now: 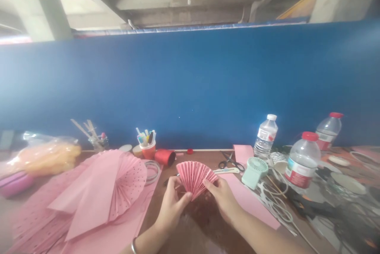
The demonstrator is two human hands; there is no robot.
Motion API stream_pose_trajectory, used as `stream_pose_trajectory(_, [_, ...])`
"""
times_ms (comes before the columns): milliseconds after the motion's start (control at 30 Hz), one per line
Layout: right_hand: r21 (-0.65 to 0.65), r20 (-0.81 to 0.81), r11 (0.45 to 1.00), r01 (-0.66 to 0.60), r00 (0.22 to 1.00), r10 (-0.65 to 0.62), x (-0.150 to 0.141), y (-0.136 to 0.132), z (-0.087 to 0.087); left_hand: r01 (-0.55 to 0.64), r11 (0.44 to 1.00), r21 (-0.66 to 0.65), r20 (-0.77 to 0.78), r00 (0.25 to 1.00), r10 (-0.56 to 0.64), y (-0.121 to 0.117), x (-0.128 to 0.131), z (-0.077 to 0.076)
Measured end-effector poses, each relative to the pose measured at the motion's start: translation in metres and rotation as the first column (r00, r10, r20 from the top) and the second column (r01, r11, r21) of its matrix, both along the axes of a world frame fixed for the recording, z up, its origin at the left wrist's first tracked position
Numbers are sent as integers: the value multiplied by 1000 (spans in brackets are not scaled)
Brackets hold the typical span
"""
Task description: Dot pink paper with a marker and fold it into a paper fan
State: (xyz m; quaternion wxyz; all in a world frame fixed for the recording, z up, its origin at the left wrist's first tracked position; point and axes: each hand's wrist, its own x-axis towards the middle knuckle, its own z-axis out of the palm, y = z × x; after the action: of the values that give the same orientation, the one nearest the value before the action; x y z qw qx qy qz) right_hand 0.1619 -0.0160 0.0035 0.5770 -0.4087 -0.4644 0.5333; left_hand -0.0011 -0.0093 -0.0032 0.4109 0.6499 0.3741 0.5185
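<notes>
A small pleated pink paper fan (194, 175) is spread open between my two hands, above the brown table (190, 234). My left hand (174, 202) grips its left side, thumb near the narrow lower point. On the fan's right edge my right hand (221, 194) is closed, with its thumb on the front of the pleats. The fingers behind the paper are partly hidden. Left of my hands lie larger pink paper fans (130, 182) with small dark marks, and plain pink strips (95, 202) rest on top of them.
Behind the fan are black scissors (230, 162), a white utility knife (227, 171) and a red spool (165, 157). A cup of pens (147, 149) stands at the back. To the right are a mint handheld fan (254, 171), white cable (277, 200) and a large bottle (303, 161).
</notes>
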Motion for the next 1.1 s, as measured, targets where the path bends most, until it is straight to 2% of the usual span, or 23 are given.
stream_pose_trajectory(67, [27, 41, 999, -30, 999, 29, 3, 4, -3, -58, 987, -153, 143, 986, 81, 5, -1, 1])
stream_pose_trajectory(133, [46, 51, 999, -14, 999, 11, 8, 8, -6, -105, 966, -238, 182, 972, 150, 12, -3, 2])
stream_pose_trajectory(200, [38, -5, 998, 55, 998, -55, 12, 13, -7, -113, 955, -273, 183, 969, 167, 18, -6, 2])
stream_pose_trajectory(300, [-24, -149, 988, 153, 977, -155, 19, 21, -10, -149, 941, -305, 201, 955, 217, 24, -10, -2])
stream_pose_trajectory(400, [-75, -239, 978, 192, 949, -205, 24, 27, -13, -198, 922, -334, 256, 922, 291, 27, -12, -5])
stream_pose_trajectory(567, [-67, -325, 982, 179, 926, -191, 26, 29, -18, -207, 922, -326, 330, 889, 317, 31, -12, -7])
stream_pose_trajectory(733, [-72, -372, 985, 160, 911, -175, 27, 31, -23, -145, 928, -344, 419, 861, 290, 35, -15, -10])
stream_pose_trajectory(1100, [-102, -396, 970, 220, 885, -243, 33, 37, -28, -225, 903, -367, 365, 858, 362, 39, -21, -16])
